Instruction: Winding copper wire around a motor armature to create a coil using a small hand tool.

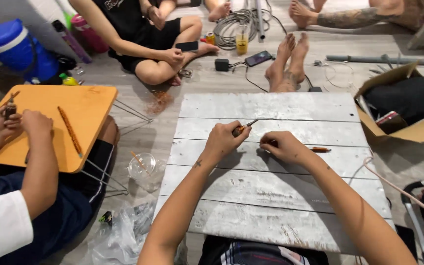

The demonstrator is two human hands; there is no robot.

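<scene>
We are sitting barefoot on a home floor (163,132), working at low makeshift desks (271,196) among cables (236,24), phones (258,58) and a cardboard box (418,130)

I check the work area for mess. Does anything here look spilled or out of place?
Yes. Reddish-brown powder lies spilled on the floor, just beyond the grey board's far-left corner. It is a loose smear, not held in any container.

My right hand (283,146) covers most of the thin orange stick (320,149); I see only its right end. In my left hand (222,140) the small tool (244,128) is too small to tell its kind. My elbows are cut by the near edge. On the left, a co-worker's hands (23,125) hide a small object. The far people are cut at the top edge, and the cardboard box (408,127) at the right edge.
</scene>
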